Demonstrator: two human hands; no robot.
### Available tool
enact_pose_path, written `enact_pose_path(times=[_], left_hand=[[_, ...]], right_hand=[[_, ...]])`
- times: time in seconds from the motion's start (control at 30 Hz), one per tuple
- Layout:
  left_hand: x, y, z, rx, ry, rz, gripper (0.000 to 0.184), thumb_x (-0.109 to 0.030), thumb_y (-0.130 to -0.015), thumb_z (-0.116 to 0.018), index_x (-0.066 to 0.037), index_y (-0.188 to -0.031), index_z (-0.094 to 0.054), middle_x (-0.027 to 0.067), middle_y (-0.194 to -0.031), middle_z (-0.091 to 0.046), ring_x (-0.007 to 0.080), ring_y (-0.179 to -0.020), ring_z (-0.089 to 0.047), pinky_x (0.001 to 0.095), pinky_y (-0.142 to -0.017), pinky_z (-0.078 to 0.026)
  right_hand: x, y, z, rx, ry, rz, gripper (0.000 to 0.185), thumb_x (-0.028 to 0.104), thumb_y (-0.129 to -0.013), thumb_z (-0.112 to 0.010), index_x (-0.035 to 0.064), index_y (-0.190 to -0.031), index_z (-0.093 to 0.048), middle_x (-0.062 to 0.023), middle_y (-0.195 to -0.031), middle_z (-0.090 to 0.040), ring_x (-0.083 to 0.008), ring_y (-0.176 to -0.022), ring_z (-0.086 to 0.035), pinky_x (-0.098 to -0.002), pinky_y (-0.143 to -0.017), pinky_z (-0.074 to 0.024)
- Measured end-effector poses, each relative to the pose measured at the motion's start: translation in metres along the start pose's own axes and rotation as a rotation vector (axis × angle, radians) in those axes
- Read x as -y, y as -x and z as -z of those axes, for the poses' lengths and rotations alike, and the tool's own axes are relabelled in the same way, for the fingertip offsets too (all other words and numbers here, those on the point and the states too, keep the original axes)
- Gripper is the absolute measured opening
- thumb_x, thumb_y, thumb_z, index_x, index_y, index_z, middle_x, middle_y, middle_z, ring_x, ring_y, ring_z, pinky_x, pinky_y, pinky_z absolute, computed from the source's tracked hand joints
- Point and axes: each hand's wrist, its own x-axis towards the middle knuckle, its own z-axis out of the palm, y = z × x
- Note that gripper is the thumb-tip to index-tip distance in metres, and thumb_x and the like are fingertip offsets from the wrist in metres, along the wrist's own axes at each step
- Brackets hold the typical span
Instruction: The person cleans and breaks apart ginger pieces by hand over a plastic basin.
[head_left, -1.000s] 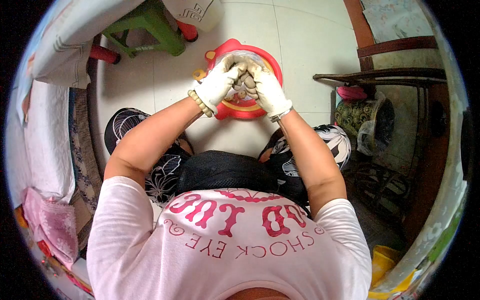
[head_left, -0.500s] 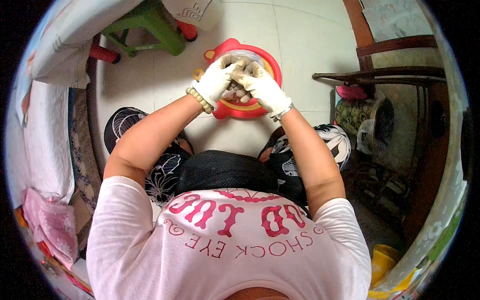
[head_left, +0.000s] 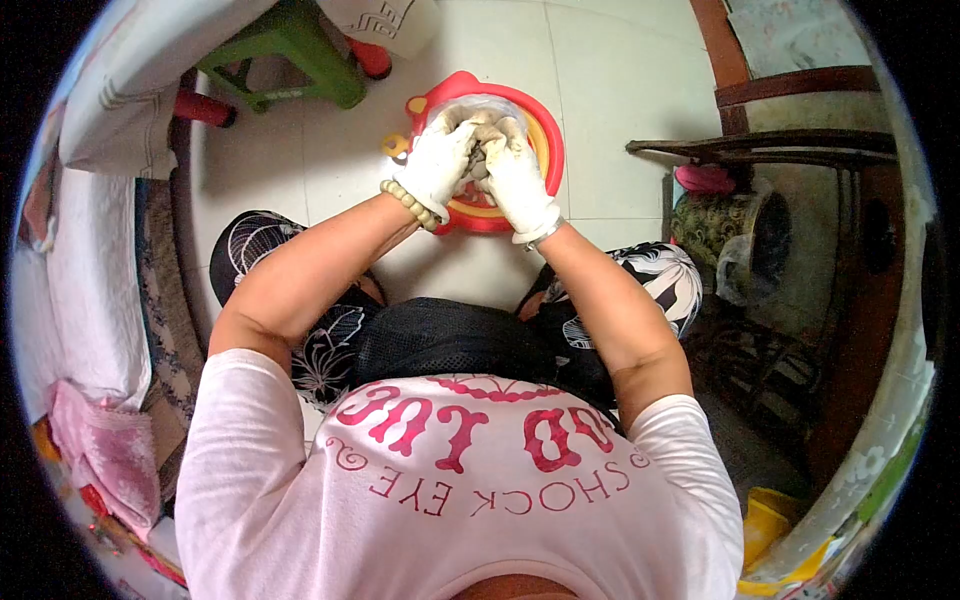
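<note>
Over a round red and yellow plastic piece [head_left: 555, 150] on the floor, my two gloved hands meet at the fingertips. My left hand [head_left: 442, 162] wears a white work glove with soiled fingers, and a beaded bracelet [head_left: 414, 201] circles that wrist. A matching glove covers my right hand [head_left: 513, 172], with a metal band [head_left: 545, 233] at its wrist. The fingers of both hands are bent and pressed together; whatever they hold is hidden. Just beyond them, clear plastic [head_left: 490, 103] lies on the red and yellow piece, partly covered by my hands.
A green stool [head_left: 285, 55] with red feet stands at the upper left, beside hanging cloth [head_left: 115, 130]. To the right are a dark wooden bar frame [head_left: 760, 148] and a patterned round item [head_left: 715, 225] with a pink thing on top. My knees flank the work.
My right hand has turned and drawn inward, its fingers now pointing more forward beside the left ones. My left hand has shifted slightly to the right.
</note>
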Motion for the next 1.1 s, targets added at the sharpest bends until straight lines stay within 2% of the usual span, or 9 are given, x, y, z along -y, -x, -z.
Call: enact_pose_path(times=[0.1, 0.2, 0.3, 0.4, 0.57, 0.73, 0.83, 0.97, 1.1], left_hand=[[-0.010, 0.010, -0.012, -0.010, 0.004, 0.010, 0.020, -0.012, -0.089, -0.053, -0.006, -0.107, -0.050, 0.0046, -0.093, -0.060, 0.0091, -0.078, -0.057, 0.0226, -0.067, -0.050], [-0.012, 0.010, -0.014, 0.005, 0.030, -0.021, 0.020, -0.015, -0.091, -0.051, -0.005, -0.108, -0.050, 0.0051, -0.096, -0.060, 0.0093, -0.081, -0.058, 0.0219, -0.068, -0.050], [-0.021, 0.013, -0.016, 0.001, 0.017, 0.031, 0.023, -0.015, -0.092, -0.049, -0.004, -0.112, -0.050, 0.0065, -0.100, -0.060, 0.0112, -0.085, -0.058, 0.0232, -0.072, -0.050], [-0.033, 0.012, -0.015, 0.022, 0.071, 0.070, 0.028, -0.015, -0.092, -0.050, -0.003, -0.117, -0.049, 0.0077, -0.103, -0.060, 0.0132, -0.087, -0.059, 0.0246, -0.075, -0.050], [-0.031, 0.010, -0.007, 0.244, 0.227, 0.170, 0.036, -0.013, -0.087, -0.055, -0.006, -0.122, -0.049, 0.0066, -0.101, -0.061, 0.0073, -0.054, -0.049, 0.0196, -0.046, -0.042], [-0.021, 0.007, 0.000, 0.248, 0.188, 0.316, 0.034, -0.014, -0.088, -0.052, -0.009, -0.122, -0.049, 0.0039, -0.095, -0.061, 0.0048, -0.043, -0.035, 0.0182, -0.039, -0.032], [-0.014, 0.004, 0.007, 0.340, 0.149, 0.303, 0.031, -0.019, -0.092, -0.049, -0.006, -0.119, -0.050, 0.0050, -0.097, -0.060, 0.0080, -0.054, -0.048, 0.0213, -0.050, -0.043], [-0.030, 0.027, -0.013, 0.133, -0.772, -0.176, 0.038, -0.021, -0.096, -0.034, 0.002, -0.123, -0.045, 0.0200, -0.122, -0.050, 0.0304, -0.116, -0.045, 0.0338, -0.100, -0.035], [-0.031, 0.025, -0.016, 0.055, -0.845, -0.020, 0.037, -0.025, -0.097, -0.032, 0.000, -0.117, -0.050, 0.0195, -0.113, -0.055, 0.0289, -0.103, -0.054, 0.0348, -0.090, -0.044]], right_hand=[[-0.006, -0.002, 0.005, 0.016, 0.071, -0.025, 0.030, 0.032, -0.097, -0.035, 0.0080, -0.113, -0.046, -0.0005, -0.074, -0.052, -0.0056, -0.049, -0.045, -0.0187, -0.040, -0.0363], [-0.003, 0.000, 0.005, -0.061, -0.061, -0.154, 0.032, 0.017, -0.095, -0.035, -0.0049, -0.115, -0.045, -0.0173, -0.110, -0.051, -0.0272, -0.102, -0.052, -0.0363, -0.088, -0.0418], [0.004, 0.003, 0.008, 0.031, 0.221, -0.061, 0.036, 0.025, -0.095, -0.038, -0.0030, -0.117, -0.046, -0.0162, -0.109, -0.052, -0.0244, -0.100, -0.053, -0.0356, -0.084, -0.0438], [0.046, 0.004, 0.000, -0.008, -0.269, -0.409, 0.033, 0.028, -0.092, -0.048, 0.0013, -0.112, -0.049, -0.0157, -0.106, -0.052, -0.0238, -0.097, -0.053, -0.0368, -0.082, -0.0443], [0.020, -0.005, 0.012, -0.015, 0.250, 0.237, 0.030, 0.028, -0.092, -0.051, 0.0021, -0.108, -0.050, -0.0058, -0.097, -0.056, -0.0154, -0.091, -0.055, -0.0291, -0.080, -0.0461], [0.032, 0.002, 0.014, 0.029, 0.243, 0.107, 0.028, 0.027, -0.093, -0.049, 0.0019, -0.104, -0.052, -0.0055, -0.096, -0.056, -0.0150, -0.090, -0.055, -0.0285, -0.079, -0.0461], [0.031, 0.000, 0.007, 0.005, 0.036, 0.008, 0.027, 0.026, -0.093, -0.049, 0.0026, -0.106, -0.053, -0.0082, -0.101, -0.056, -0.0181, -0.093, -0.054, -0.0314, -0.082, -0.0443], [0.015, -0.004, 0.008, -0.067, -0.304, -0.141, 0.030, 0.027, -0.093, -0.049, 0.0022, -0.110, -0.053, -0.0100, -0.108, -0.054, -0.0197, -0.099, -0.052, -0.0332, -0.086, -0.0421], [0.026, -0.005, 0.006, -0.144, -0.217, -0.154, 0.034, 0.032, -0.093, -0.050, 0.0014, -0.106, -0.054, -0.0077, -0.100, -0.056, -0.0172, -0.092, -0.053, -0.0325, -0.079, -0.0457]])
